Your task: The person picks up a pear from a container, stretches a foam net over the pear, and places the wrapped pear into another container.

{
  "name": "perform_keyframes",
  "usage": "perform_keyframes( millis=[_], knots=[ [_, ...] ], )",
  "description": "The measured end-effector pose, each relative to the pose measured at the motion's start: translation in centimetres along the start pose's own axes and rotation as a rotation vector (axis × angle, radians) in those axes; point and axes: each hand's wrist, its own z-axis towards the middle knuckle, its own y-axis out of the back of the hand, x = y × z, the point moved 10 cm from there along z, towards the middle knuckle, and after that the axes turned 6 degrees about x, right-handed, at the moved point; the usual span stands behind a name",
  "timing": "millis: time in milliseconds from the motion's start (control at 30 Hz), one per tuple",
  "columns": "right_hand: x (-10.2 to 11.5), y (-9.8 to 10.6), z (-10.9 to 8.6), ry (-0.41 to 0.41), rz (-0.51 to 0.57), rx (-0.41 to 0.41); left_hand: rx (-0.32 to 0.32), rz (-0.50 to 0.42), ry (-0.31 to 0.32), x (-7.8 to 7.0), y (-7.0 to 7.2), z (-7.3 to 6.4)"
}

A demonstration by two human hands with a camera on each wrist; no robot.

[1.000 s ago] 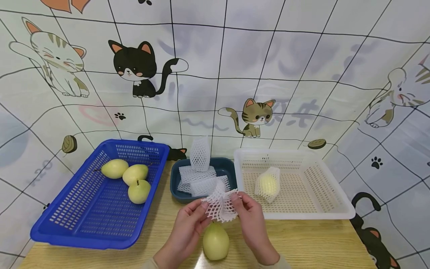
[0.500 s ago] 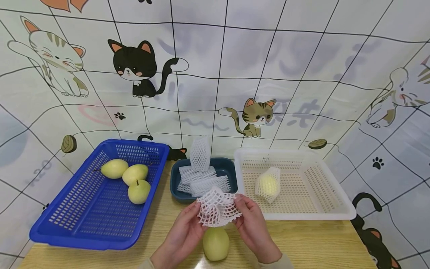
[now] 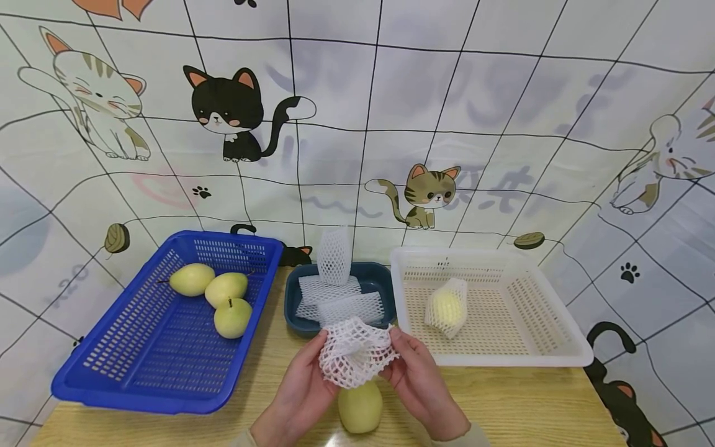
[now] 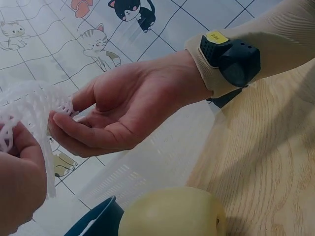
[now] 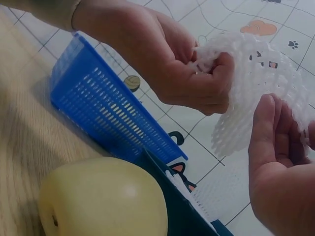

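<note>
The left hand (image 3: 305, 386) and right hand (image 3: 421, 383) are pinching opposite sides of a white tubular foam-mesh sleeve (image 3: 356, 352) above the wooden bench (image 3: 519, 403), each grip presumably spreading its mouth. A round yellow-green pear (image 3: 360, 411) is resting below, toward the bench's near edge, its position probably leaving both hands free.

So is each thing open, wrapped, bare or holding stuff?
White mesh sleeve: held spread between left hand and right hand.
Round yellow-green pear on wooden table: bare.
Blue plastic basket: holds three bare pears.
Teal plastic tub: holds more mesh sleeves.
White plastic basket: holds one mesh-wrapped yellow fruit.
</note>
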Motion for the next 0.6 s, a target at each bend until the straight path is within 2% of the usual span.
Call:
perform_keyframes(
  millis=[133,267,467,600],
  knots=[
    [-0.2,-0.7,0.1,0.007,0.066,0.070,-0.023,0.089,0.018,0.1,0.1,0.3],
    [-0.2,-1.4,0.2,0.031,0.142,0.109,-0.023,0.170,-0.028,-0.1,0.3,0.5],
    [-0.8,-2.0,0.4,-0.015,0.225,0.103,-0.078,0.250,-0.126,-0.7,1.0,0.6],
    [-1.5,-2.0,0.5,-0.072,0.231,0.049,-0.111,0.245,-0.143,-0.9,1.3,0.7]
  ],
)
